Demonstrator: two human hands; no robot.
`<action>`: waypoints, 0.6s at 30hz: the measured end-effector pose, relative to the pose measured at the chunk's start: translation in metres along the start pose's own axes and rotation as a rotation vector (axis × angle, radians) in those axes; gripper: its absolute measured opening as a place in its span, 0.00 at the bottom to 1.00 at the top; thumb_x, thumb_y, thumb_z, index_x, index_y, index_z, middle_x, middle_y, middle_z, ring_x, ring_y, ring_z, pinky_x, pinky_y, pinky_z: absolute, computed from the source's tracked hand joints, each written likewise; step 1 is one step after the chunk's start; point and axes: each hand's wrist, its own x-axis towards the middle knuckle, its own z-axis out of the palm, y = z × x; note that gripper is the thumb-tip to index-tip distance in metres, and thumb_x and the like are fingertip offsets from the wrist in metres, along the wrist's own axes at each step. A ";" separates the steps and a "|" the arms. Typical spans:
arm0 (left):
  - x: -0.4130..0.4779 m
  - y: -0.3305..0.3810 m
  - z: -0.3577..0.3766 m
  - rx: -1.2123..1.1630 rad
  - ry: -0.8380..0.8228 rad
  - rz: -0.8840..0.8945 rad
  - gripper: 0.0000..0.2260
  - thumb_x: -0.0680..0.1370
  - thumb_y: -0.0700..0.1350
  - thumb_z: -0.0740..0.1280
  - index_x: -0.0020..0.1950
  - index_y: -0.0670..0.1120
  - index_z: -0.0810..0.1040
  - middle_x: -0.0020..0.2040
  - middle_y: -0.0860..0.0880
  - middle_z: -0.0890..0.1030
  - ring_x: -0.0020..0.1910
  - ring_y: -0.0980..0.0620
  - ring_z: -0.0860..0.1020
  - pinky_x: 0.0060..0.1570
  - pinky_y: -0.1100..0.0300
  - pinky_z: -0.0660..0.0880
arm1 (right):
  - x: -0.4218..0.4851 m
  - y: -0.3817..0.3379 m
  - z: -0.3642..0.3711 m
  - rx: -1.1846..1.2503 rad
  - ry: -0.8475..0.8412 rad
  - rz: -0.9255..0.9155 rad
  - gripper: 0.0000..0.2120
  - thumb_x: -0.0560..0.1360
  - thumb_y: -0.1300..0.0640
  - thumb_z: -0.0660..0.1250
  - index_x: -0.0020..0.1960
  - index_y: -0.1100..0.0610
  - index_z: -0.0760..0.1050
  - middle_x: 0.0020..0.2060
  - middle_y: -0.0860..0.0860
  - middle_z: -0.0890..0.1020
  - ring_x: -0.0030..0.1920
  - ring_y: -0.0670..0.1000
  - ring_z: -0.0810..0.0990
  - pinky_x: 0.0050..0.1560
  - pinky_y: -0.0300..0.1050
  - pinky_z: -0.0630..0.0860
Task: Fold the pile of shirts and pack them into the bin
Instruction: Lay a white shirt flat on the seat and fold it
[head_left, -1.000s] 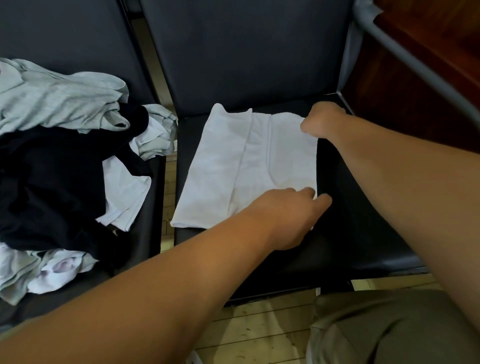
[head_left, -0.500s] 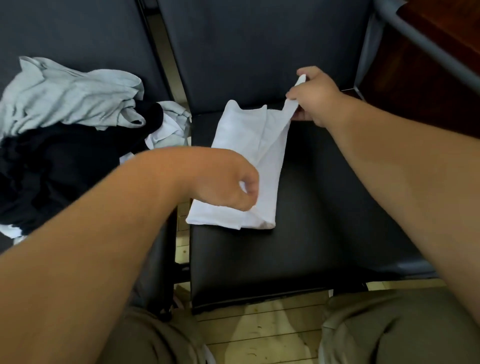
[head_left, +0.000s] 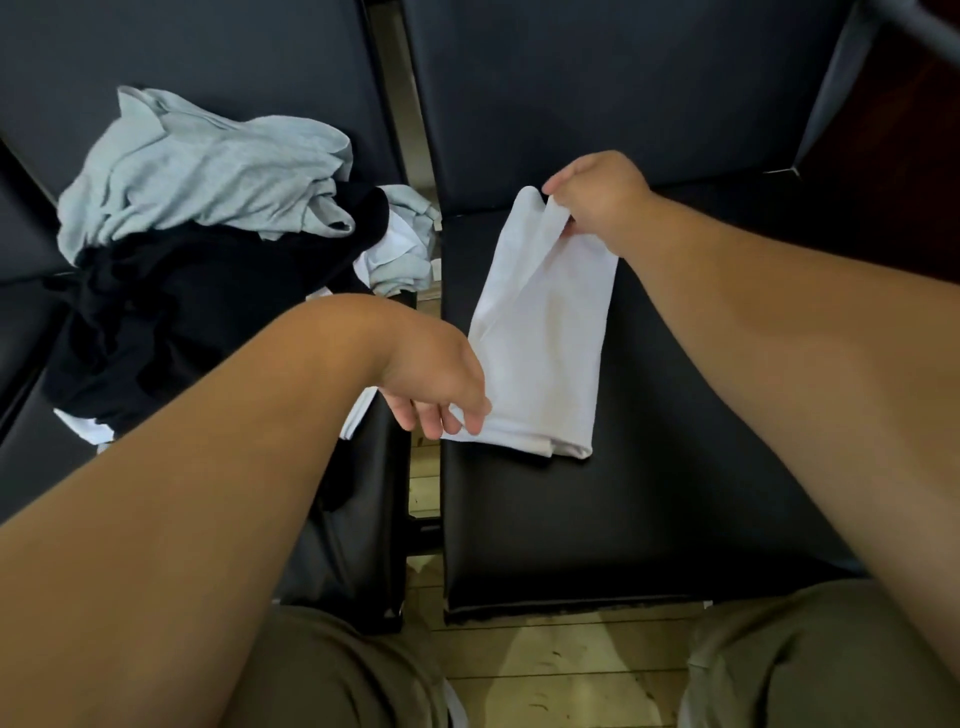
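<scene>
Pinched between thumb and fingers of the right hand (head_left: 597, 202), the far end of the white shirt (head_left: 545, 332) bunches up at its 12 o'clock. The shirt lies folded into a long narrow strip on the black seat (head_left: 649, 493), running from 12 to 6 o'clock. The left hand (head_left: 436, 384) hangs over the shirt's near corner at 7 o'clock, its fingertips on the cloth (whether they grasp it or only touch it, I cannot tell). A pile of shirts (head_left: 197, 234), grey, black and white, sits heaped on the neighbouring seat (head_left: 358, 519) at 9 to 10 o'clock, apart from the folded one.
</scene>
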 end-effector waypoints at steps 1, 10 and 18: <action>0.003 -0.001 0.000 -0.002 -0.023 -0.033 0.09 0.82 0.51 0.70 0.53 0.48 0.87 0.52 0.47 0.87 0.48 0.51 0.87 0.54 0.53 0.84 | 0.001 0.001 0.003 0.015 -0.015 0.001 0.13 0.78 0.63 0.68 0.59 0.53 0.86 0.56 0.54 0.86 0.57 0.55 0.86 0.59 0.52 0.84; 0.024 -0.005 0.001 -0.107 0.097 -0.258 0.23 0.85 0.57 0.65 0.68 0.39 0.77 0.58 0.42 0.82 0.50 0.44 0.86 0.53 0.48 0.83 | -0.022 0.007 0.002 -0.124 0.064 -0.033 0.14 0.82 0.62 0.63 0.47 0.46 0.83 0.57 0.50 0.85 0.59 0.55 0.84 0.63 0.54 0.81; 0.031 0.003 0.023 -0.191 0.177 -0.188 0.22 0.83 0.49 0.69 0.73 0.39 0.71 0.61 0.38 0.81 0.52 0.42 0.85 0.59 0.47 0.82 | -0.118 0.011 -0.009 -0.693 -0.149 0.224 0.13 0.81 0.52 0.62 0.56 0.61 0.75 0.50 0.57 0.82 0.44 0.57 0.83 0.37 0.46 0.77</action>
